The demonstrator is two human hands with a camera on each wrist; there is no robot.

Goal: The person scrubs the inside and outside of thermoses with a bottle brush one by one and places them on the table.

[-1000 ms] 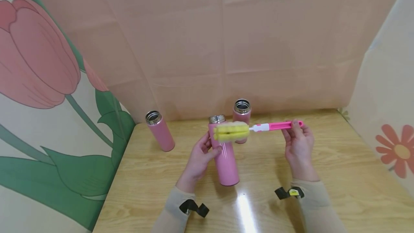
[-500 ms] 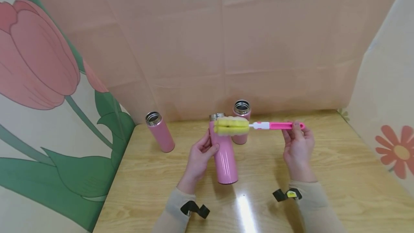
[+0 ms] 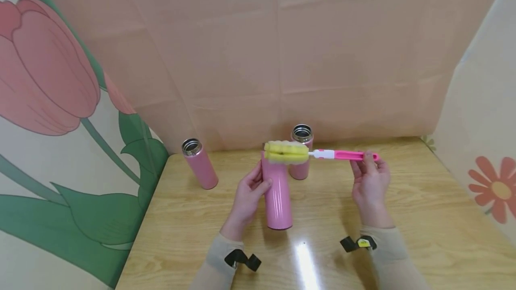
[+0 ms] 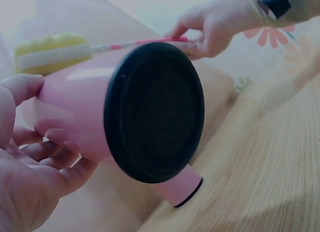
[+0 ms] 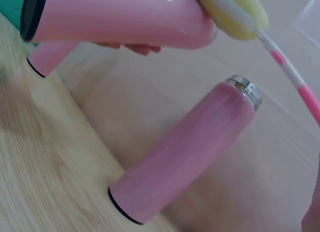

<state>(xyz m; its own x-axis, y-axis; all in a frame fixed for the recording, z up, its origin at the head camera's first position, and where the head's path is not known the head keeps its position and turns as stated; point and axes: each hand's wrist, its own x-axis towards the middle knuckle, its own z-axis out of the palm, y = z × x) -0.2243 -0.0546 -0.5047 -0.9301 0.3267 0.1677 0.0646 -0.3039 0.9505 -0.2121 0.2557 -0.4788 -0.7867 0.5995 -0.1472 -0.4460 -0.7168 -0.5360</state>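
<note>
My left hand (image 3: 247, 200) grips a pink thermos bottle (image 3: 278, 200) around its side, thumb in front. The bottle is raised off the table, and its black base (image 4: 155, 112) faces the left wrist camera. At the far end of a handle, my right hand (image 3: 371, 185) pinches a bottle brush (image 3: 346, 155) with a pink and white handle. The brush's yellow sponge head (image 3: 286, 152) lies crosswise in front of the bottle's upper end and hides most of its neck in the head view. In the right wrist view the sponge (image 5: 237, 15) overlaps that same end.
Two more pink bottles without lids stand upright on the wooden table (image 3: 173, 236): one bottle (image 3: 200, 164) at the left, another bottle (image 3: 299, 171) behind the sponge, near the back cloth (image 3: 354, 57). Printed flower sheets (image 3: 489, 147) border both sides.
The brush has risen slightly and shifted a little left. The held bottle's lower end has swung left, and its steel neck, visible before, is now mostly covered by the sponge.
</note>
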